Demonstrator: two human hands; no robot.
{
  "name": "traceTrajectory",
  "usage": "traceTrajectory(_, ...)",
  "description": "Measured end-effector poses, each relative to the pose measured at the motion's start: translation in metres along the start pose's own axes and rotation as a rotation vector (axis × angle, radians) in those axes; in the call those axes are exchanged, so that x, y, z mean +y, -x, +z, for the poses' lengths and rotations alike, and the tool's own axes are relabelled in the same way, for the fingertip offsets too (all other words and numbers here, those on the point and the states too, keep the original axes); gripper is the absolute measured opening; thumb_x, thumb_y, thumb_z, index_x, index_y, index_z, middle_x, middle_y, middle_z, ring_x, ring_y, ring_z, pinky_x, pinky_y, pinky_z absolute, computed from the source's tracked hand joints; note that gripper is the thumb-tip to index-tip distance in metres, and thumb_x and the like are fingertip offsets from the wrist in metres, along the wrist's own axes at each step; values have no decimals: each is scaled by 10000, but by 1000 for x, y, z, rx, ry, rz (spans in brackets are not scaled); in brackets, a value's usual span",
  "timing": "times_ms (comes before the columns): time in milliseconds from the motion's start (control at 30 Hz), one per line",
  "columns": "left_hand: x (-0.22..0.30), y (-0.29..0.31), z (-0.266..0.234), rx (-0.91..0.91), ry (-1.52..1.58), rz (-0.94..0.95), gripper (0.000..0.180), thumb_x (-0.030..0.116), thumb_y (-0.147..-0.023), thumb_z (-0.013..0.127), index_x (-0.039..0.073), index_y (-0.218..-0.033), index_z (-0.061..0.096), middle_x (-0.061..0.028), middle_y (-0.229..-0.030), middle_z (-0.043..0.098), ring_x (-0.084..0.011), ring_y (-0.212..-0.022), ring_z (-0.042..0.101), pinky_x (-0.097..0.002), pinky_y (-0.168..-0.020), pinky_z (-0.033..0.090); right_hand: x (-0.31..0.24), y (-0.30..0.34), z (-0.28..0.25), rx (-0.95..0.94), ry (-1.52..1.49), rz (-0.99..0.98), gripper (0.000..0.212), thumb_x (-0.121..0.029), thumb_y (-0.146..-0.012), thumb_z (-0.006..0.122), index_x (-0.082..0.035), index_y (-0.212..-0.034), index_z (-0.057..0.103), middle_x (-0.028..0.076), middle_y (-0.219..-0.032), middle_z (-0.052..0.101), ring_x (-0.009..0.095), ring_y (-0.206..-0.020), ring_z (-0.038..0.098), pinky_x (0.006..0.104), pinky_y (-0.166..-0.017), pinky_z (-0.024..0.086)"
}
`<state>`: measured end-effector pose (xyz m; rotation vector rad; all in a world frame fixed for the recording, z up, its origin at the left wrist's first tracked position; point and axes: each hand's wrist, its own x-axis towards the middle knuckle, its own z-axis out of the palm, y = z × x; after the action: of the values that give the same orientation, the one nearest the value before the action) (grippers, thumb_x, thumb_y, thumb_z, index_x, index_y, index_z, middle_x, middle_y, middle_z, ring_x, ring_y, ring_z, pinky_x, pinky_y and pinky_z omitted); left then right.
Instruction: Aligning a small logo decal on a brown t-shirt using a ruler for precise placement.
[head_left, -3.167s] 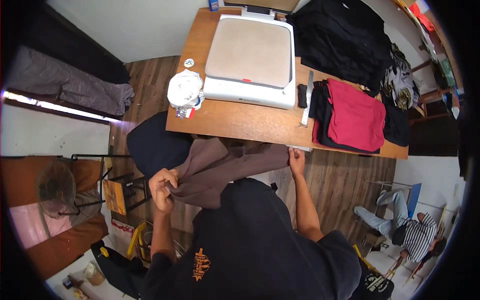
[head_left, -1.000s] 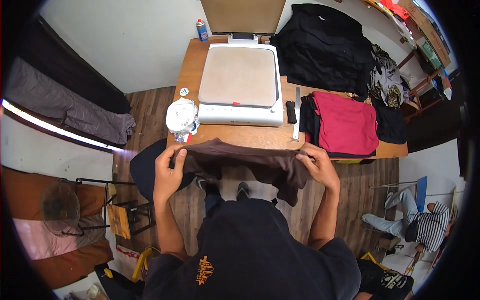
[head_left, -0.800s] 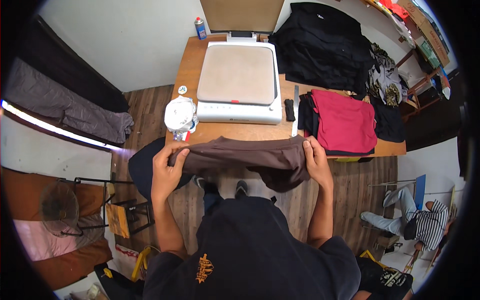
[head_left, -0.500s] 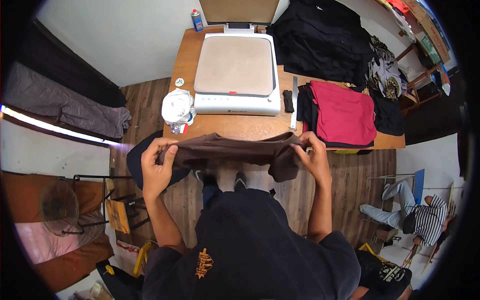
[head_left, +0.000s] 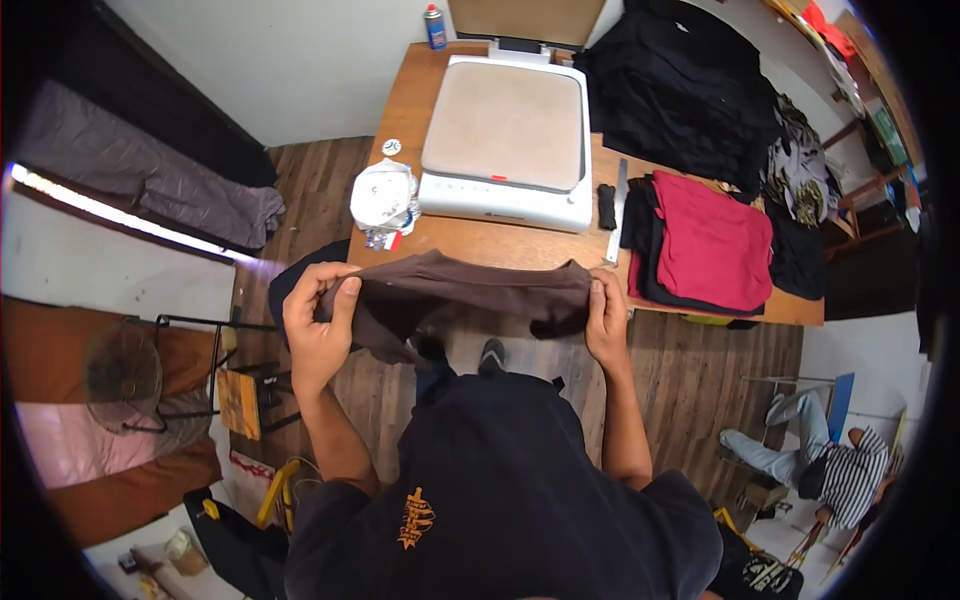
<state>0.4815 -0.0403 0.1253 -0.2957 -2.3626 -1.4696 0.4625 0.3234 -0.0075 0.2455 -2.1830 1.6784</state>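
A dark brown garment (head_left: 465,280), likely a T-shirt, is stretched between my hands just in front of the table's near edge. Its left end is pinched in my left hand (head_left: 322,318), thumb on top. My right hand (head_left: 607,318) grips the opposite end between thumb and fingers. The upper edge runs across nearly level, and the rest hangs in loose folds above the floor. Beyond it on the wooden table (head_left: 465,243) stands a white heat press (head_left: 505,202) with a beige pad (head_left: 505,125) and its lid (head_left: 525,20) raised.
Folded red cloth (head_left: 715,240) tops dark garments at the table's right, beside a metal ruler (head_left: 618,205). Black clothing (head_left: 685,90) is heaped behind. A white bowl-like item (head_left: 383,193) and a spray can (head_left: 435,27) stand left. Another person (head_left: 850,475) sits far right.
My right hand has come a little closer to my left, and the garment's hanging right part has drawn up. The whole view has shifted slightly, with the table now further right.
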Motion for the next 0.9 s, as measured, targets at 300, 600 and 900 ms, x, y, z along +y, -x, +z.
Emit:
traceTrajectory(300,-7,6,-13,37,-52,-117,101,68,-1001,698,-29,-1018,674,-15,-861,655,-76,-805,571,-231,-762,457,-4,-14,-27,-90,198,-267,212,26,-815,814,24,-932,637,145,-871,609,262,-840,633,339,-752,502)
traceTrajectory(600,-25,14,1,-40,-30,-142,112,107,-1066,592,-2,-1046,595,-22,-944,527,-89,-887,493,-246,-790,417,2,-9,-25,-98,65,-52,157,62,-902,703,18,-938,556,85,-937,559,171,-826,527,290,-719,431)
traceTrajectory(900,-33,26,-5,-396,-38,-318,93,25,-935,637,-1,-893,558,-8,-810,494,-68,-774,452,-246,-689,375,-28,-25,-62,-219,223,-84,246,-34,-935,746,1,-864,513,34,-719,418,104,-664,376,277,-587,337)
